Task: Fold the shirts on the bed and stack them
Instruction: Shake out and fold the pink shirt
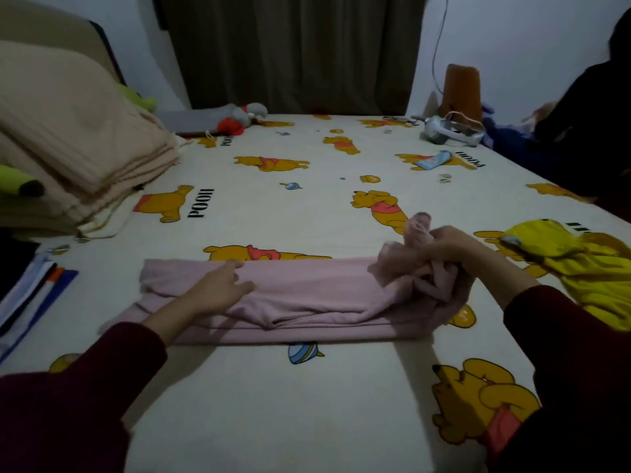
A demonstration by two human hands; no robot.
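A pink shirt [307, 298] lies folded into a long strip across the middle of the bed. My left hand [218, 288] rests flat on its left part, fingers spread. My right hand [454, 254] grips the bunched right end of the pink shirt and lifts it a little off the sheet. A crumpled yellow shirt [594, 268] lies at the right edge of the bed, beside my right arm. A folded striped garment in white, blue and orange [34, 298] sits at the left edge.
The bed [307, 404] has a cream sheet with a bear print. Folded beige blankets [68, 148] are piled at the far left. A soft toy [246, 117], a white headset [450, 133] and a small tube [433, 160] lie at the far end. Another person in dark clothes [587, 124] sits at far right.
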